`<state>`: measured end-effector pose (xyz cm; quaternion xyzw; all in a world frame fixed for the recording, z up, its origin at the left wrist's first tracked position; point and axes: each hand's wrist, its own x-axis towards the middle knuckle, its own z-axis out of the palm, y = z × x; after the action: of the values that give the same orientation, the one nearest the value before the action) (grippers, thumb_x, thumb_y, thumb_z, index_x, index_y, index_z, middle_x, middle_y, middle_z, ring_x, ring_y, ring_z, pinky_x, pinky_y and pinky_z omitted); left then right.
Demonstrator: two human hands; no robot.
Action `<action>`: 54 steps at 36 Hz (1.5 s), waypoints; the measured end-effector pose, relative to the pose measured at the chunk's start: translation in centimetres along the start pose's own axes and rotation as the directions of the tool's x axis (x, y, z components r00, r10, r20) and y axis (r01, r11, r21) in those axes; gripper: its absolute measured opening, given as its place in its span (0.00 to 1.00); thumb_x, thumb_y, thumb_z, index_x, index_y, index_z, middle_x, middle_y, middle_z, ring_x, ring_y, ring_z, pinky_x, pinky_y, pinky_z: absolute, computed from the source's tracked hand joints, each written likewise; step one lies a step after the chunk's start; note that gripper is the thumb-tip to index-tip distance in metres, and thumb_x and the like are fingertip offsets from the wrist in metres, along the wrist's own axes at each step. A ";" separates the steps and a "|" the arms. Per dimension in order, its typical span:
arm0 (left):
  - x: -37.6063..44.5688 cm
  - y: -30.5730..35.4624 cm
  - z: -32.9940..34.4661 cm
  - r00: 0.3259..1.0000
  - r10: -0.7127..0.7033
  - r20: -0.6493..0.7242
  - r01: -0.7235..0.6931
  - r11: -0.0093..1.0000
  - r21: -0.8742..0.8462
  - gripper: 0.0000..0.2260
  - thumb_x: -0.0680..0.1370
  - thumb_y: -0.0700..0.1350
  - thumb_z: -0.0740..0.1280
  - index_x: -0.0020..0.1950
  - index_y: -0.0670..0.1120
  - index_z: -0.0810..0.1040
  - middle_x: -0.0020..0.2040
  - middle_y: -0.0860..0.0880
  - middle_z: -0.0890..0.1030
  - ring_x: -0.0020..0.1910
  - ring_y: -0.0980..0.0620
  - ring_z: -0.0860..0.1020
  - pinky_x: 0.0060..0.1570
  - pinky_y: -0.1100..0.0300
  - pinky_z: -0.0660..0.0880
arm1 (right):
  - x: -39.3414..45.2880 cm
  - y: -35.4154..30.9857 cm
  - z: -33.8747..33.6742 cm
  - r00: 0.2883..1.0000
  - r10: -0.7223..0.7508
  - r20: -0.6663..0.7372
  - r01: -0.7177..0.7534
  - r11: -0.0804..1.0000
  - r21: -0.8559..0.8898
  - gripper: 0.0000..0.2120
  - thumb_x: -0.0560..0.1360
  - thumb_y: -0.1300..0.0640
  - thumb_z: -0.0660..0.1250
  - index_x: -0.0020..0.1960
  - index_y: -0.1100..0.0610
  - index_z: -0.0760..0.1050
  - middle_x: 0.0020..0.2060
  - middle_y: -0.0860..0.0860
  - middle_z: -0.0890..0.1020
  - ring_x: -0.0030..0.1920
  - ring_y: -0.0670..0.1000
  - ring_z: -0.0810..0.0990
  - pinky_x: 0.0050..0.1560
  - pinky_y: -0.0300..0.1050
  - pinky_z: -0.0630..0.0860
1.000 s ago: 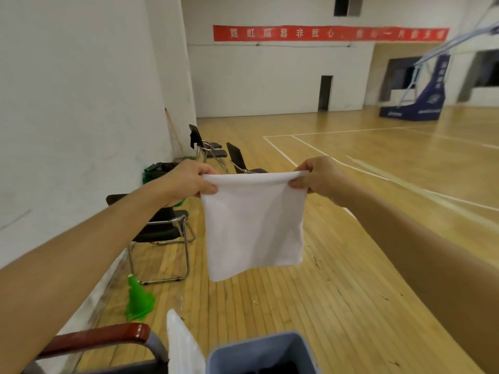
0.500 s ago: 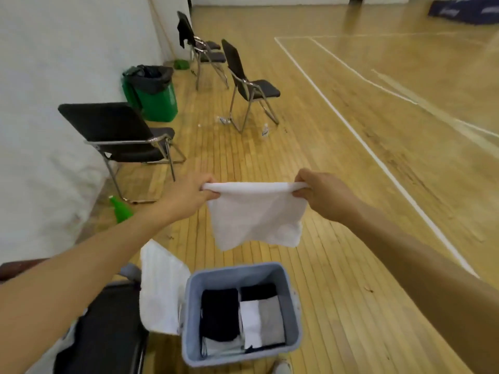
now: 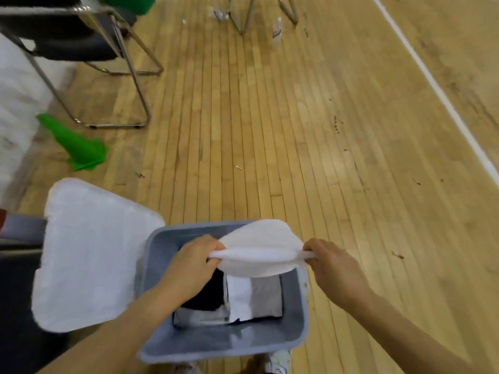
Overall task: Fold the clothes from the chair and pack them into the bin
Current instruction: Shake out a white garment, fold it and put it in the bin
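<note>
A folded white cloth (image 3: 259,248) is stretched between both hands just above the far rim of the grey-blue bin (image 3: 221,344). My left hand (image 3: 193,268) pinches its left end and my right hand (image 3: 333,268) pinches its right end. Inside the bin lie folded clothes: a black one (image 3: 205,295) on the left, a white one (image 3: 239,299) and a grey one (image 3: 266,295) on the right. Left of the bin, a white garment (image 3: 86,255) lies spread over the dark chair (image 3: 19,306) beside me.
A green cone (image 3: 78,147) lies on the wooden floor at the left. A black metal-framed chair (image 3: 81,47) stands at the upper left, by the white wall (image 3: 13,117). A small bottle (image 3: 277,29) stands near other chair legs at the top. A white court line (image 3: 442,98) runs along the right.
My view has tipped down from the gym hall to the bin. Both hands have lowered the white cloth from chest height to just above the bin's opening, still holding its ends.
</note>
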<state>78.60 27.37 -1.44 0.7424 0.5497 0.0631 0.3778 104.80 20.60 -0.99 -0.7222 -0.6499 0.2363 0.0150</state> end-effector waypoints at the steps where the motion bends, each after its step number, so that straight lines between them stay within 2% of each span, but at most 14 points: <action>1: 0.9 -2.0 2.6 1.000 0.002 0.008 -0.002 1.000 0.007 0.10 0.77 0.45 0.62 0.41 0.61 0.73 0.44 0.57 0.77 0.44 0.55 0.74 0.42 0.65 0.70 | 0.7 1.3 3.2 1.000 0.011 0.016 -0.011 1.000 0.004 0.10 0.77 0.61 0.59 0.56 0.54 0.73 0.50 0.48 0.78 0.46 0.51 0.74 0.40 0.44 0.69; 5: 2.8 -7.2 9.8 0.998 -0.056 0.036 0.054 0.998 0.039 0.07 0.78 0.40 0.62 0.49 0.49 0.78 0.47 0.54 0.76 0.46 0.55 0.73 0.43 0.67 0.69 | 2.3 4.6 11.7 0.990 0.088 0.106 -0.087 0.996 -0.014 0.10 0.79 0.59 0.55 0.57 0.50 0.70 0.52 0.45 0.76 0.48 0.48 0.70 0.39 0.44 0.67; 8: 3.3 -10.9 14.8 0.993 -0.100 0.061 0.098 0.994 0.039 0.07 0.78 0.39 0.62 0.50 0.47 0.79 0.47 0.51 0.77 0.46 0.52 0.74 0.46 0.57 0.72 | 2.9 6.1 17.5 0.978 0.126 0.167 -0.123 0.992 -0.032 0.09 0.80 0.59 0.55 0.57 0.49 0.68 0.50 0.44 0.73 0.46 0.47 0.69 0.36 0.42 0.66; 12: 3.0 -14.3 18.8 0.986 -0.150 0.079 0.145 0.987 0.067 0.07 0.78 0.38 0.63 0.51 0.46 0.79 0.47 0.51 0.77 0.44 0.52 0.74 0.44 0.59 0.71 | 2.5 6.8 22.3 0.956 0.145 0.256 -0.139 0.989 -0.039 0.08 0.80 0.59 0.56 0.57 0.50 0.68 0.51 0.47 0.74 0.47 0.49 0.71 0.42 0.45 0.71; 14: 3.1 -15.6 20.5 0.982 -0.168 0.083 0.164 0.985 0.054 0.07 0.77 0.38 0.64 0.51 0.46 0.80 0.46 0.51 0.77 0.43 0.52 0.74 0.43 0.58 0.71 | 2.8 7.4 24.3 0.955 0.152 0.255 -0.146 0.988 -0.045 0.09 0.80 0.59 0.56 0.58 0.51 0.68 0.53 0.48 0.75 0.46 0.50 0.71 0.39 0.44 0.69; 17: 3.0 -16.6 21.3 0.977 -0.197 0.080 0.195 0.980 0.032 0.06 0.77 0.38 0.64 0.49 0.45 0.80 0.45 0.50 0.78 0.43 0.51 0.75 0.45 0.54 0.73 | 3.1 7.4 25.5 0.960 0.158 0.231 -0.156 0.987 -0.027 0.09 0.81 0.58 0.55 0.60 0.53 0.69 0.53 0.50 0.75 0.45 0.53 0.72 0.30 0.40 0.60; 21: 3.3 -18.2 22.6 0.977 -0.188 0.096 0.184 0.982 0.049 0.06 0.77 0.39 0.64 0.50 0.46 0.79 0.44 0.53 0.76 0.41 0.53 0.73 0.41 0.59 0.70 | 3.7 7.5 27.5 0.960 0.181 0.215 -0.179 0.983 -0.030 0.10 0.81 0.60 0.56 0.60 0.53 0.69 0.53 0.50 0.76 0.40 0.51 0.68 0.27 0.38 0.57; 24: 3.7 -19.4 23.2 0.975 -0.197 0.102 0.191 0.979 0.066 0.06 0.77 0.38 0.64 0.50 0.45 0.79 0.45 0.52 0.76 0.41 0.52 0.73 0.41 0.59 0.70 | 4.4 7.3 29.1 0.969 0.189 0.156 -0.195 0.981 0.020 0.07 0.78 0.63 0.62 0.55 0.55 0.73 0.47 0.52 0.79 0.35 0.51 0.67 0.26 0.37 0.52; 30: 6.4 -22.1 24.8 0.977 -0.205 0.057 0.199 0.976 0.088 0.07 0.77 0.39 0.64 0.52 0.46 0.80 0.46 0.51 0.77 0.44 0.52 0.75 0.44 0.57 0.73 | 7.7 6.8 31.4 0.953 0.251 0.169 -0.248 0.968 -0.036 0.10 0.78 0.63 0.56 0.57 0.54 0.70 0.52 0.50 0.76 0.47 0.54 0.78 0.36 0.45 0.64; 34: 9.4 -23.9 25.4 0.980 -0.196 0.030 0.194 0.979 0.063 0.06 0.78 0.40 0.64 0.52 0.46 0.79 0.45 0.51 0.76 0.43 0.51 0.75 0.44 0.55 0.73 | 11.1 6.8 32.4 0.952 0.280 0.122 -0.273 0.959 -0.071 0.11 0.77 0.63 0.59 0.58 0.55 0.69 0.51 0.50 0.76 0.40 0.54 0.72 0.30 0.44 0.61; 40: 13.0 -24.8 25.9 0.982 -0.185 -0.024 0.186 0.983 0.013 0.05 0.78 0.39 0.63 0.50 0.46 0.78 0.45 0.50 0.76 0.43 0.50 0.75 0.44 0.54 0.74 | 14.8 7.3 33.1 0.957 0.282 0.070 -0.278 0.958 -0.062 0.11 0.77 0.66 0.56 0.57 0.56 0.69 0.50 0.53 0.76 0.40 0.55 0.72 0.34 0.46 0.60; 46: 9.7 -23.5 25.8 0.980 -0.195 0.041 0.195 0.981 -0.013 0.04 0.77 0.39 0.64 0.49 0.45 0.78 0.45 0.50 0.76 0.42 0.50 0.75 0.42 0.55 0.73 | 10.4 7.1 32.0 0.936 0.313 0.162 -0.302 0.949 -0.093 0.12 0.77 0.65 0.56 0.59 0.56 0.69 0.53 0.52 0.77 0.47 0.57 0.77 0.37 0.45 0.62; 50: 5.3 -22.7 26.0 0.971 -0.213 0.112 0.217 0.976 -0.023 0.05 0.77 0.38 0.65 0.46 0.48 0.77 0.43 0.52 0.76 0.40 0.52 0.75 0.41 0.56 0.73 | 5.8 6.8 31.7 0.920 0.317 0.230 -0.322 0.947 -0.017 0.12 0.77 0.67 0.57 0.57 0.56 0.70 0.51 0.52 0.78 0.39 0.54 0.72 0.30 0.44 0.60; 54: 2.6 -21.9 25.4 0.961 -0.211 0.179 0.222 0.974 -0.040 0.11 0.77 0.39 0.64 0.43 0.56 0.72 0.43 0.55 0.75 0.42 0.53 0.75 0.44 0.54 0.74 | 2.8 6.1 31.1 0.919 0.330 0.216 -0.349 0.936 0.051 0.10 0.73 0.70 0.62 0.48 0.57 0.73 0.41 0.53 0.79 0.31 0.52 0.67 0.24 0.37 0.54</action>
<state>75.72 19.54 -34.06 0.6688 0.5904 -0.0270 0.4510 99.36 13.44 -31.49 -0.7946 -0.5017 0.3366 -0.0608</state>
